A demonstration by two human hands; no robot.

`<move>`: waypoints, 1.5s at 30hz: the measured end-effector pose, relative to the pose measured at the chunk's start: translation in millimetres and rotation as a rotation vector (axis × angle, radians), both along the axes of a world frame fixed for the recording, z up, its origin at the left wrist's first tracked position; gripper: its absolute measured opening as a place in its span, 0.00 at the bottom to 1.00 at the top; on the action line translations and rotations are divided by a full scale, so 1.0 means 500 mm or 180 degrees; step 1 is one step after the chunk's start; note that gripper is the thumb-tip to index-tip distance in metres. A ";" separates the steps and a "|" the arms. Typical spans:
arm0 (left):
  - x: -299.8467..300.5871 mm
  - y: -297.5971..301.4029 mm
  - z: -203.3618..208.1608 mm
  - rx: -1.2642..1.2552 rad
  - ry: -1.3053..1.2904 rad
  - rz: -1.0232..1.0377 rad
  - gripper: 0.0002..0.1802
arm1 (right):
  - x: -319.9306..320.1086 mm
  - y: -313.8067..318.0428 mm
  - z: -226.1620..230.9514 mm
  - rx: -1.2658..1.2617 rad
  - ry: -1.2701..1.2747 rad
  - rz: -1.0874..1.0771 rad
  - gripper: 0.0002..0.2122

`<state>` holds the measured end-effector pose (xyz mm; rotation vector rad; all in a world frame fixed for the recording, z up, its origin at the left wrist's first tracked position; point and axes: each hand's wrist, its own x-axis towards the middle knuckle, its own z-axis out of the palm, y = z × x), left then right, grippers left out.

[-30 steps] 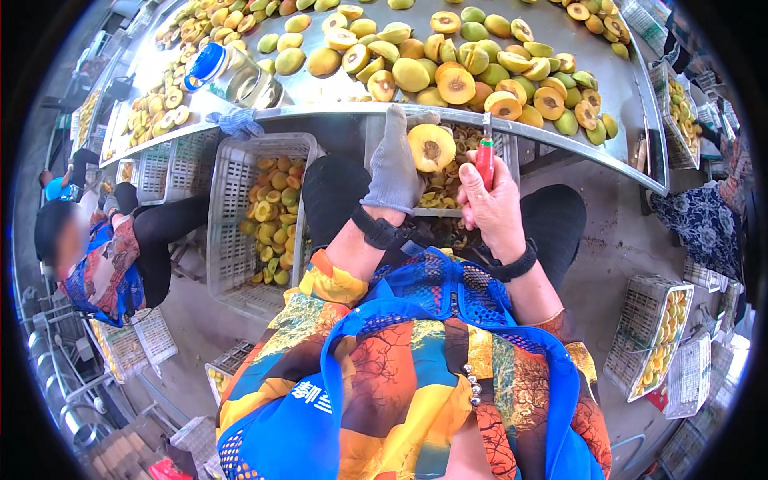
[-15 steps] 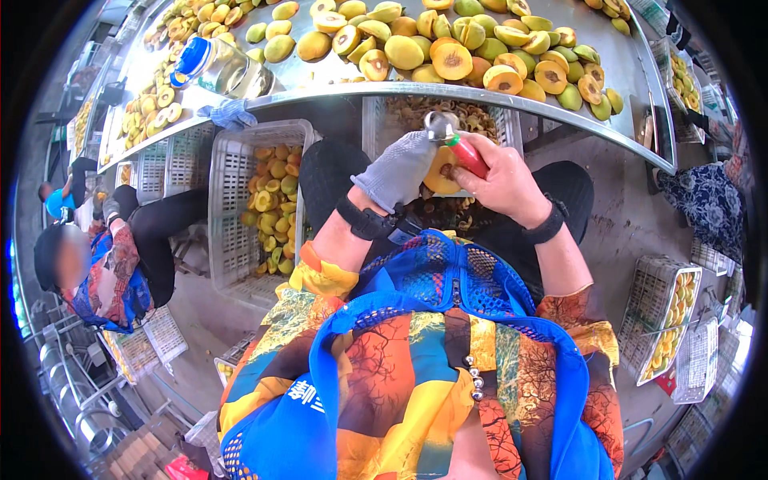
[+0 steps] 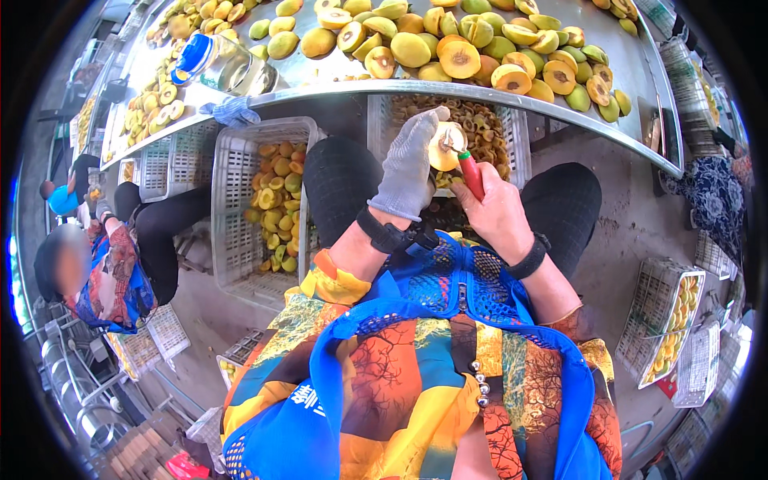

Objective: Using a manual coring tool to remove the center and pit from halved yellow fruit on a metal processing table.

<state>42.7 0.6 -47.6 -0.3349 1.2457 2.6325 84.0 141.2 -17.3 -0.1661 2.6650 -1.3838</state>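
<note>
Left hand, gloved: we grip a fruit half | right hand: we hold a red-handled tool, head shifted from left fingertips onto cut face (coring underway, we judge)

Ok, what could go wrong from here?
The red-handled tool in the bare right hand could slip off the stone-fruit half into the gloved left hand. That half might drop into the white crate below. Fruit halves heaped near the metal table edge might roll off.
</note>
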 end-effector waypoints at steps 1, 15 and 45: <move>0.002 0.004 0.001 -0.0181 0.0172 0.0084 0.21 | 0.003 -0.001 -0.006 -0.0044 -0.0032 -0.0011 0.14; 0.003 0.019 0.041 -0.0986 0.0064 0.0106 0.23 | 0.035 -0.019 -0.018 -0.0064 -0.0405 0.0141 0.09; -0.003 0.047 -0.004 -0.0788 0.0400 0.0451 0.23 | 0.023 -0.036 -0.009 -0.0108 -0.0395 -0.0322 0.09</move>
